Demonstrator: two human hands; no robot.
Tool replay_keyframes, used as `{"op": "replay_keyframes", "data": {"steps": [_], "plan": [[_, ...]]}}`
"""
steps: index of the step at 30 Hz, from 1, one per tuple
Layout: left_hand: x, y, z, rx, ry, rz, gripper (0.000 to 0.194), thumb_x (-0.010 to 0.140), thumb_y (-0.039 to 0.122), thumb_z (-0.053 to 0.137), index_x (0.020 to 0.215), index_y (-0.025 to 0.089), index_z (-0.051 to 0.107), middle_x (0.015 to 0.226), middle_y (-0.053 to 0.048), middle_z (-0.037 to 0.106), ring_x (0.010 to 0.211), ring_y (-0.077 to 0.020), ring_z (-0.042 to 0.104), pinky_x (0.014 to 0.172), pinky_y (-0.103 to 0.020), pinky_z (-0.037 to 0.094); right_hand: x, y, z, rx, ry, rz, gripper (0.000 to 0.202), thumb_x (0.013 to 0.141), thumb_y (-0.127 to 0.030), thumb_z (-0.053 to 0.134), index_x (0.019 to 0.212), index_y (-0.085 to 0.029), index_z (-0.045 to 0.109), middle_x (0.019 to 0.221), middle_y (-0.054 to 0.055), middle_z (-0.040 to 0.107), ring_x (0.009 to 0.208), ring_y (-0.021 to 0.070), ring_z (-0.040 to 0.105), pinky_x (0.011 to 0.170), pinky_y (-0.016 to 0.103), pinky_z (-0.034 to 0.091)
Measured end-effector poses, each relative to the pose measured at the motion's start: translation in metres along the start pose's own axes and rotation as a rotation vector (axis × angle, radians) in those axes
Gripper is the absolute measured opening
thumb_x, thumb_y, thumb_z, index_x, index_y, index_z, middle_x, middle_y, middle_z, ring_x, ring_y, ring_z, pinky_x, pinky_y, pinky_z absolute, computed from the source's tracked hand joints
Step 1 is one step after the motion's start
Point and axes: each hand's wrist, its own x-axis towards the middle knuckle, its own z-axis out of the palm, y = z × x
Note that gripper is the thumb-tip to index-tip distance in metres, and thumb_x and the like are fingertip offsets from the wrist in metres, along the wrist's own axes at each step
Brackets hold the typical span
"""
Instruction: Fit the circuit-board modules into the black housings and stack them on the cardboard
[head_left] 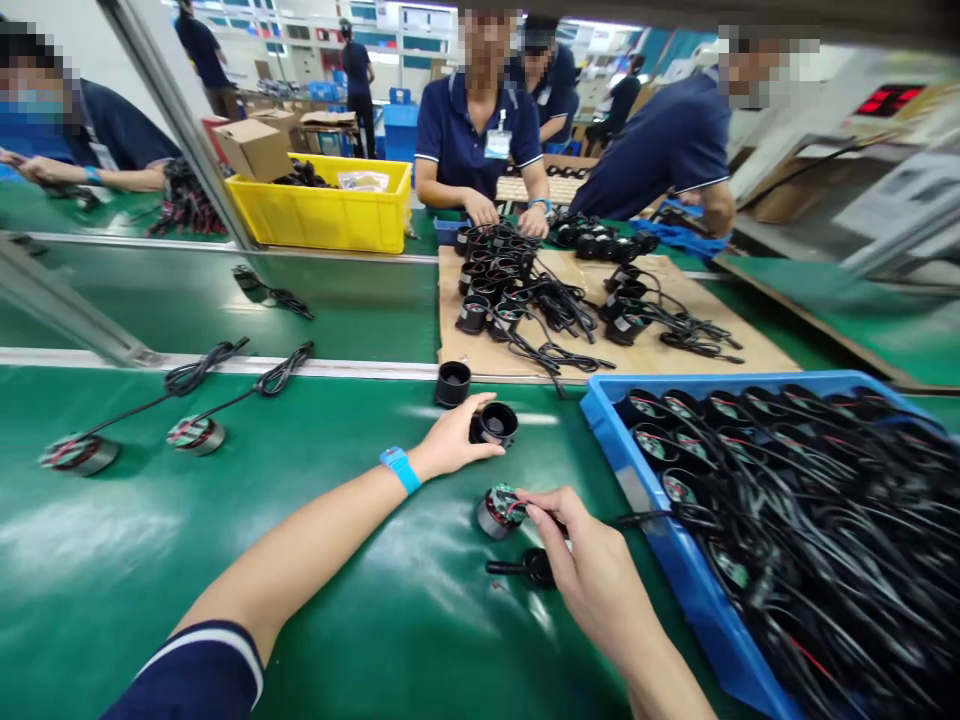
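Observation:
My left hand [453,440], with a blue wrist strap, reaches forward and its fingers curve around a black cup-shaped housing [498,424]. Just behind it stands a second black housing [453,384]. My right hand [589,555] pinches the black cable [553,518], close to where red wires meet a small round motor [499,512] with a green circuit board on top. Under the right hand lies a black object with a short rod [517,568], partly hidden by the fingers. Two more motors [196,435] with coiled cables lie on the green surface at left.
A blue tray [637,510] at right holds many cabled housings. Beyond the bench edge, a cardboard sheet [525,365] carries more cabled units, where a co-worker's hands [484,210] work. A yellow bin [322,220] and metal posts [176,120] stand at left.

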Motion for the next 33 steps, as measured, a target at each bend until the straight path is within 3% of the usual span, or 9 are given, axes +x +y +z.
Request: {"op": "replay_keyframes", "data": {"steps": [3, 7, 12, 18, 24, 30, 33], "plan": [[-0.012, 0.004, -0.001, 0.012, 0.027, -0.007, 0.077, 0.068, 0.035, 0.092, 0.133, 0.02, 0.053, 0.132, -0.013, 0.065, 0.124, -0.0332, 0.062, 0.109, -0.048, 0.046, 0.001, -0.01, -0.017, 0.039, 0.125, 0.031, 0.013, 0.105, -0.032, 0.048, 0.107, -0.027, 0.059, 0.108, -0.001, 0.078, 0.095, 0.0135, 0.076, 0.078, 0.021, 0.06], [-0.056, 0.015, -0.011, 0.049, 0.025, -0.037, 0.073, 0.062, 0.042, 0.095, 0.122, 0.021, 0.058, 0.122, -0.009, 0.069, 0.114, -0.0297, 0.066, 0.099, -0.042, 0.051, 0.014, -0.026, -0.03, -0.07, 0.294, -0.031, 0.015, 0.103, -0.033, 0.053, 0.11, -0.024, 0.062, 0.103, 0.002, 0.079, 0.088, 0.0156, 0.077, 0.077, 0.022, 0.061], [-0.09, 0.025, -0.011, 0.062, 0.049, -0.094, 0.078, 0.058, 0.05, 0.096, 0.119, 0.02, 0.058, 0.118, -0.008, 0.069, 0.108, -0.0286, 0.066, 0.092, -0.038, 0.051, 0.039, -0.037, -0.006, -0.176, 0.292, -0.266, 0.015, 0.104, -0.03, 0.051, 0.11, -0.02, 0.061, 0.102, 0.006, 0.079, 0.082, 0.0162, 0.077, 0.07, 0.023, 0.059], [-0.093, 0.031, -0.011, 0.033, 0.076, -0.151, 0.075, 0.056, 0.05, 0.097, 0.113, 0.02, 0.059, 0.111, -0.006, 0.07, 0.103, -0.0282, 0.067, 0.087, -0.037, 0.051, 0.037, -0.035, 0.023, -0.374, 0.218, -0.422, 0.013, 0.105, -0.026, 0.051, 0.104, -0.017, 0.06, 0.097, 0.006, 0.078, 0.076, 0.0155, 0.074, 0.067, 0.025, 0.052], [-0.093, 0.034, -0.012, 0.06, 0.054, -0.133, 0.071, 0.057, 0.046, 0.098, 0.11, 0.02, 0.06, 0.108, -0.006, 0.069, 0.1, -0.0271, 0.066, 0.085, -0.035, 0.05, 0.029, -0.029, 0.018, -0.478, 0.183, -0.461, 0.016, 0.106, -0.026, 0.047, 0.106, -0.018, 0.061, 0.091, 0.005, 0.075, 0.073, 0.0151, 0.069, 0.063, 0.026, 0.045], [-0.094, 0.039, -0.01, 0.115, 0.05, -0.139, 0.059, 0.064, 0.041, 0.094, 0.107, 0.02, 0.06, 0.105, -0.005, 0.069, 0.097, -0.0266, 0.067, 0.084, -0.035, 0.05, 0.031, -0.04, 0.019, -0.51, 0.027, -0.663, 0.024, 0.102, -0.011, 0.038, 0.108, -0.016, 0.062, 0.103, 0.009, 0.074, 0.104, 0.02, 0.067, 0.081, 0.029, 0.05], [-0.095, 0.039, -0.008, 0.115, 0.057, -0.116, 0.056, 0.066, 0.037, 0.093, 0.108, 0.02, 0.06, 0.106, -0.006, 0.069, 0.098, -0.0266, 0.067, 0.085, -0.036, 0.05, 0.028, -0.042, 0.025, -0.537, 0.045, -0.611, 0.019, 0.102, -0.013, 0.042, 0.099, -0.017, 0.061, 0.094, 0.008, 0.073, 0.09, 0.0196, 0.068, 0.075, 0.029, 0.048]]}}
